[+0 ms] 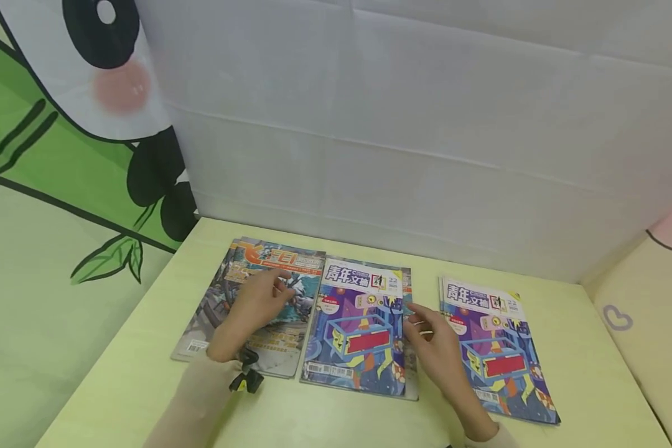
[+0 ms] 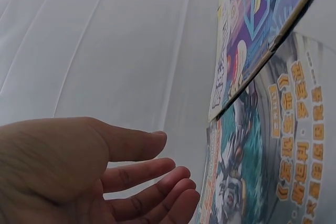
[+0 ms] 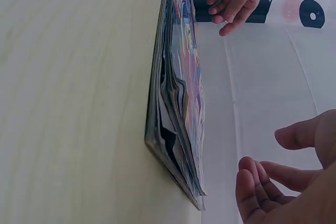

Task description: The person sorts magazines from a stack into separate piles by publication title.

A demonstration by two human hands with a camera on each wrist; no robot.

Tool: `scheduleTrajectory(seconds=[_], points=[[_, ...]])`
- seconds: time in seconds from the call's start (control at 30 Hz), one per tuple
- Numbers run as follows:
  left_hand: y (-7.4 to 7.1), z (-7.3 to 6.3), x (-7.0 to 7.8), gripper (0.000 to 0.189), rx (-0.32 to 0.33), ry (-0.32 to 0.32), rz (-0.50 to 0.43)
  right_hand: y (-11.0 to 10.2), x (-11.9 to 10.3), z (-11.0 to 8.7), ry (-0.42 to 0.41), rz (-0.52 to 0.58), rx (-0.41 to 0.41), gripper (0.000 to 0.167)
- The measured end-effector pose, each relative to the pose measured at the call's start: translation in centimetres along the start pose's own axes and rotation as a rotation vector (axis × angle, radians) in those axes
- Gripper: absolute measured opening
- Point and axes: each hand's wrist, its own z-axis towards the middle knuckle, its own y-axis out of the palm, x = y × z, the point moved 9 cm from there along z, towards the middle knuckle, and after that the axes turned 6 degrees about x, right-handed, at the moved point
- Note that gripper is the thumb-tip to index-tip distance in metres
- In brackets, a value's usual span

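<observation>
My left hand (image 1: 262, 300) hovers over the left pile of comic-style magazines (image 1: 277, 354), its fingers loosely bent and holding nothing. In the left wrist view, the thumb and fingers of that hand (image 2: 142, 171) stand apart. A purple-covered magazine (image 1: 361, 336) lies in the middle, on top of a grey-edged magazine (image 1: 412, 379) that shows along its right side. Just off that right edge is my right hand (image 1: 434, 339), fingers slightly curved. The right wrist view shows this hand (image 3: 283, 182) with a gap between thumb and fingers, and the magazine stack (image 3: 176, 98) edge-on.
To the right lies another pile of purple-covered magazines (image 1: 498, 354), partly behind my right wrist. All piles rest on a pale yellow table (image 1: 347, 423). A white sheet (image 1: 414, 137) hangs behind it, and a cartoon-printed cloth (image 1: 45, 155) covers the left side.
</observation>
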Motion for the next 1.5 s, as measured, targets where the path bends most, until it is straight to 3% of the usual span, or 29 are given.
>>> scheduleTrajectory(seconds=[0.17, 0.6, 0.77, 1.07, 1.5], points=[[0.4, 0.2, 0.8, 0.030, 0.007, 0.030, 0.013, -0.5, 1.0, -0.3, 0.034, -0.005, 0.018, 0.040], [0.3, 0.0, 1.1, 0.029, 0.008, 0.035, -0.013, -0.2, 1.3, 0.2, 0.041, -0.032, -0.004, 0.044], [1.4, -0.1, 1.4, 0.029, -0.027, 0.033, -0.034, 0.1, 1.7, 0.4, 0.066, -0.069, -0.038, 0.048], [4.8, -0.5, 1.9, 0.023, -0.119, 0.040, -0.055, 0.3, 2.6, 0.6, 0.104, -0.111, -0.112, 0.056], [6.2, -1.5, 1.9, 0.018, -0.169, -0.060, -0.086, 0.5, 3.5, 0.6, 0.119, -0.161, -0.142, 0.047]])
